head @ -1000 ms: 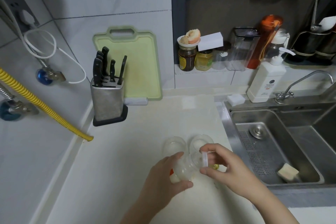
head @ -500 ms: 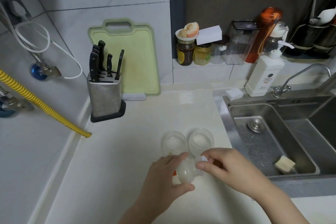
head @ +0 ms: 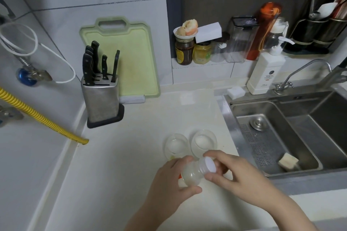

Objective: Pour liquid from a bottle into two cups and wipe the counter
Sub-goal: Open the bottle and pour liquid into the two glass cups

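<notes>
A small clear plastic bottle (head: 191, 174) with pale liquid is held tilted above the white counter (head: 116, 165), its neck toward the right. My left hand (head: 169, 185) grips the bottle's body. My right hand (head: 236, 176) has its fingers closed around the white cap (head: 210, 164) on the neck. Just beyond the hands stand two clear cups side by side, the left cup (head: 176, 145) and the right cup (head: 204, 141), each holding some pale liquid.
A steel sink (head: 281, 137) with a sponge (head: 288, 161) lies to the right. A knife block (head: 101, 97) and green cutting board (head: 124, 58) stand at the back left. A yellow hose (head: 43, 118) ends near the counter's left edge. Jars and a soap dispenser (head: 266, 73) line the back ledge.
The white cap, held apart from the bottle a second ago, now sits on the neck under my right hand's fingers. Both hands and the bottle shifted slightly toward me.
</notes>
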Demonstrator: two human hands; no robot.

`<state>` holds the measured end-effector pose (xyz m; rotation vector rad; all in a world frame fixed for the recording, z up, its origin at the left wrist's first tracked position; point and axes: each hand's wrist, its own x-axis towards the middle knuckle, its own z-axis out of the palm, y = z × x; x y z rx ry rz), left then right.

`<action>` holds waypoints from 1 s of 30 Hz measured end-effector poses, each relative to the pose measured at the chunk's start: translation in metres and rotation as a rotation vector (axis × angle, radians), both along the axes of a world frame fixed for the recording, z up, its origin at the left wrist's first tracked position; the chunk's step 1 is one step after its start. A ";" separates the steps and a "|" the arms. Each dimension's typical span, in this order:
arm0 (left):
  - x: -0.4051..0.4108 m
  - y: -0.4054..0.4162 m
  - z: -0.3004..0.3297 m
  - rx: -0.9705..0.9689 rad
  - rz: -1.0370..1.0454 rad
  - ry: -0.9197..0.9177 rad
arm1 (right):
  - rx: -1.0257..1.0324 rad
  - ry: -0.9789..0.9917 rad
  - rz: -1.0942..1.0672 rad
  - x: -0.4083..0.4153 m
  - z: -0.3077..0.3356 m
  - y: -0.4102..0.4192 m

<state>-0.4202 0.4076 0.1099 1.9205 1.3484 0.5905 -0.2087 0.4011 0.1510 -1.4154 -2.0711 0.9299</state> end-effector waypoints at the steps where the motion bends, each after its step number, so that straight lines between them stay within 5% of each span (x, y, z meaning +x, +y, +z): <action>1: 0.002 0.001 -0.001 -0.011 -0.008 -0.012 | 0.015 -0.020 -0.031 0.000 -0.002 -0.001; 17: 0.054 0.000 -0.046 -0.074 -0.050 -0.123 | 0.022 -0.216 -0.534 -0.006 -0.019 -0.017; 30: 0.064 0.004 -0.080 -0.082 -0.180 -0.084 | -0.015 -0.326 -0.658 -0.012 -0.061 -0.049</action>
